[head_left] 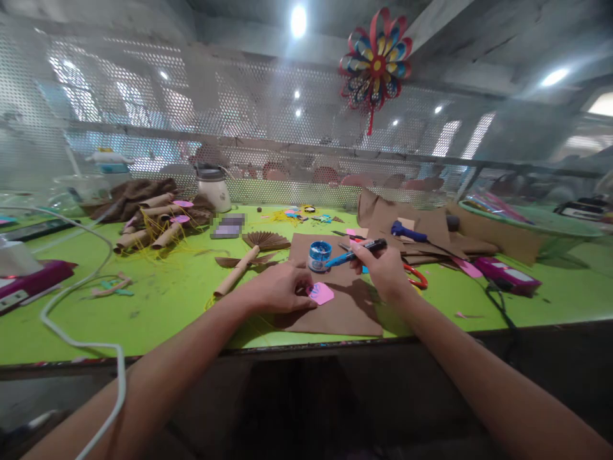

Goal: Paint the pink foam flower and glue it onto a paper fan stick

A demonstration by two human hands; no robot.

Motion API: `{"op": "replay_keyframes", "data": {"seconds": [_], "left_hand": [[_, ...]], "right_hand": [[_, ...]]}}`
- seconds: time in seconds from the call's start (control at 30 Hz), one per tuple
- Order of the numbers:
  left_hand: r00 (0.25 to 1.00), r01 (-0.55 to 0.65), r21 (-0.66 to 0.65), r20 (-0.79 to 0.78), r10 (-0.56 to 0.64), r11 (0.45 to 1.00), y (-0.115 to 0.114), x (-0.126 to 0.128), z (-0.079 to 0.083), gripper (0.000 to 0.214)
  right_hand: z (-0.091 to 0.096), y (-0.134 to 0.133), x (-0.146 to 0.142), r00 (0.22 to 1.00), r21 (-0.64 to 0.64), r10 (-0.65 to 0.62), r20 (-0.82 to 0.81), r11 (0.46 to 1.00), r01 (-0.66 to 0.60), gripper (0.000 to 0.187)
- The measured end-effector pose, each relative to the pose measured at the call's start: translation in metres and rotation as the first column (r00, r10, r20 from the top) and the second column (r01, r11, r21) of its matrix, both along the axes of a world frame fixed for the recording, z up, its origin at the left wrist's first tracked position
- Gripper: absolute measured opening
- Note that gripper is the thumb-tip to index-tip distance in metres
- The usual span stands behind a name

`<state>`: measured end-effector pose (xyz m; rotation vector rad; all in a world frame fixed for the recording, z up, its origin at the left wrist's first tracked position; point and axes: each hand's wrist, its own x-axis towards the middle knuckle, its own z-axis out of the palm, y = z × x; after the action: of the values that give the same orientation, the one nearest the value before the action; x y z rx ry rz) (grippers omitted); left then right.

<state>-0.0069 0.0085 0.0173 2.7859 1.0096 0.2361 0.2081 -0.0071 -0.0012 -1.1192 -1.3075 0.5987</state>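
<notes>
My left hand (280, 289) presses down on a small pink paper cutout (320, 293) that lies on a brown paper sheet (335, 313), fingers closed on its edge. Gripped in my right hand (383, 271) is a blue-and-black brush or pen (357, 251), held level with its tip pointing left toward a small blue paint pot (319, 254) standing on the same brown sheet. Red-handled scissors (417, 276) lie just right of my right hand.
The green table (167, 306) holds rolled brown paper tubes (153, 223), a folded paper fan (266, 240), a white jar (214, 190), brown paper scraps (431, 230), a pink box (507, 276) and a white cable (81, 319). A paper pinwheel (376, 62) hangs on the mesh screen.
</notes>
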Motion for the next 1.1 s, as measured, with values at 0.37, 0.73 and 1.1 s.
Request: {"op": "replay_keyframes", "data": {"seconds": [0.37,0.73,1.1], "left_hand": [[0.998,-0.041,0.063,0.046,0.038,0.997,0.000,0.001,-0.009,0.035],[0.995,-0.085,0.084,0.055,0.081,0.993,-0.003,0.006,-0.011,0.037],[0.996,-0.075,0.090,0.046,0.071,0.993,-0.001,0.007,-0.012,0.037]], "right_hand": [[0.013,0.063,-0.008,0.960,-0.025,-0.069,0.273,0.997,0.079,0.033],[0.008,0.074,-0.009,0.937,-0.119,0.015,0.350,0.992,0.029,0.032],[0.023,0.028,0.009,0.999,0.074,-0.021,-0.024,0.997,0.023,0.026]]}}
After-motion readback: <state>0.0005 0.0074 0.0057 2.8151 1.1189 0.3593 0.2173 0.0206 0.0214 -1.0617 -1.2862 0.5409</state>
